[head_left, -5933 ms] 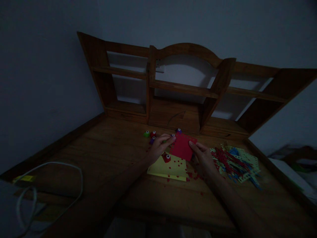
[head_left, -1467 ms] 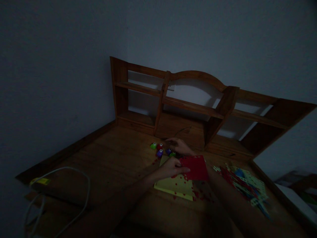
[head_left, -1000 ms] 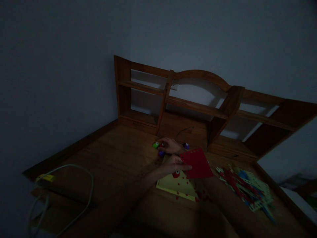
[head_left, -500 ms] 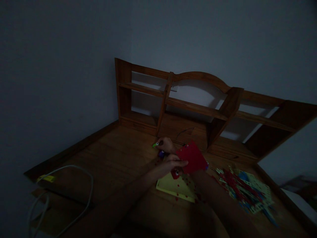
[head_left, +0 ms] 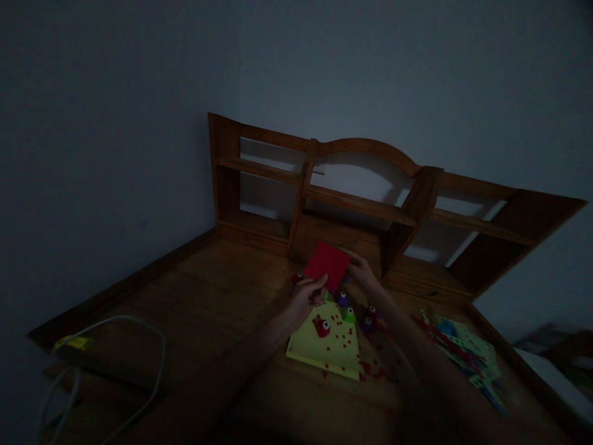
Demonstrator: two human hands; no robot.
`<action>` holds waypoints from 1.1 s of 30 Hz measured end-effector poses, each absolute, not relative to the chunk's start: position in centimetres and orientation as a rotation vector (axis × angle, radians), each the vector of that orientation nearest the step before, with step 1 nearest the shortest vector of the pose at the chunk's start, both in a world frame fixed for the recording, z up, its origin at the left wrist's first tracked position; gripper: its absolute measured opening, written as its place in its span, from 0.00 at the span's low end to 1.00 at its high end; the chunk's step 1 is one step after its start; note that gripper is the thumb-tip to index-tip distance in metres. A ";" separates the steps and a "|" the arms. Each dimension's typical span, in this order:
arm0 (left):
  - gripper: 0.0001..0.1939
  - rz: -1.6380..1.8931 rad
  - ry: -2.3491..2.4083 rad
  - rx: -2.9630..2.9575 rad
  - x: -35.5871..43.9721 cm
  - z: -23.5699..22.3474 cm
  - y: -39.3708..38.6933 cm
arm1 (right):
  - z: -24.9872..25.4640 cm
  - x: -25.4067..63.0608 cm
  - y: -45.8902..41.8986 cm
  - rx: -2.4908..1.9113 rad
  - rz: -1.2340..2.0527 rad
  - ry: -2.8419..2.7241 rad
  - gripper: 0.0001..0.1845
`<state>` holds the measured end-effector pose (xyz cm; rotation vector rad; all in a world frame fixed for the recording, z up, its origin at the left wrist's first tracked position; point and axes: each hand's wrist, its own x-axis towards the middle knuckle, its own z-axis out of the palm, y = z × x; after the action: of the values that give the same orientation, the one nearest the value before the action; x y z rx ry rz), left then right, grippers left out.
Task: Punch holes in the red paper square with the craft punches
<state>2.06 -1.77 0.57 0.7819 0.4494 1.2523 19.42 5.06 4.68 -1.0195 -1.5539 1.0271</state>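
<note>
My left hand (head_left: 303, 301) pinches a square sheet of red paper (head_left: 328, 264) by its lower edge, thumb on top. At the sheet's right edge my right hand (head_left: 362, 272) has its fingers closed on the paper. Under and around the sheet are small craft punches with eyes: a red punch (head_left: 296, 278) to the left, a purple punch (head_left: 343, 300), a green punch (head_left: 349, 315) and a dark purple one (head_left: 368, 324) to the right. Another red punch (head_left: 323, 327) sits on the yellow paper (head_left: 303, 349), among red punched bits.
Right of my arm lies a pile of red, blue and pale green punched strips (head_left: 463, 349). Behind stands a wooden shelf unit (head_left: 356, 198) against the wall. A white cable (head_left: 162, 346) loops at the left. Red bits (head_left: 373, 371) are scattered on the wooden desk (head_left: 222, 296).
My right hand has moved from the far punches on the left to the red sheet's right edge. The sheet has shifted left and away. Several punches now stand right of the sheet.
</note>
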 end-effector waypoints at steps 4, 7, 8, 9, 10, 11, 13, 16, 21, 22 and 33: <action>0.17 1.320 0.510 0.805 2.2 0.1 -1.6 | 2.6 23.0 1.5 -1.117 1.091 -1.500 0.14; 0.14 1.335 0.522 0.854 2.4 -0.1 -2.0 | 1.2 24.3 -1.8 -0.999 1.334 -1.251 0.17; 0.14 1.346 0.535 0.871 2.5 -0.2 -2.1 | 1.0 24.4 -2.6 -0.943 1.383 -1.192 0.18; 0.14 1.359 0.554 0.888 2.6 -0.3 -2.2 | 0.8 24.4 -3.3 -0.902 1.417 -1.147 0.19; 0.15 1.369 0.578 0.904 2.6 -0.3 -2.3 | 0.7 24.4 -3.8 -0.873 1.439 -1.120 0.20; 0.15 1.376 0.605 0.920 2.6 -0.3 -2.3 | 0.7 24.3 -4.1 -0.865 1.447 -1.101 0.22; 0.16 1.375 0.654 0.969 2.7 -0.4 -2.2 | 0.6 24.1 -4.6 -0.893 1.432 -1.082 0.22; 0.16 1.331 0.726 1.125 2.8 -0.5 -2.1 | 0.4 24.0 -5.2 -0.896 1.370 -1.074 0.16; 0.17 1.250 0.825 1.372 3.4 -1.2 -2.4 | 0.0 23.3 -6.1 -0.815 1.411 -1.017 0.15; 0.17 1.229 0.846 1.402 3.5 -1.3 -2.5 | -0.1 23.1 -6.3 -0.820 1.434 -0.998 0.17; 0.15 1.158 0.931 1.655 3.5 -0.1 -4.2 | -0.7 22.2 -6.9 -0.798 1.497 -0.811 0.05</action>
<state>3.47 -4.24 -0.09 1.6550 0.9312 1.1577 22.23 -6.93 -0.72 -0.7977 -0.8112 1.4966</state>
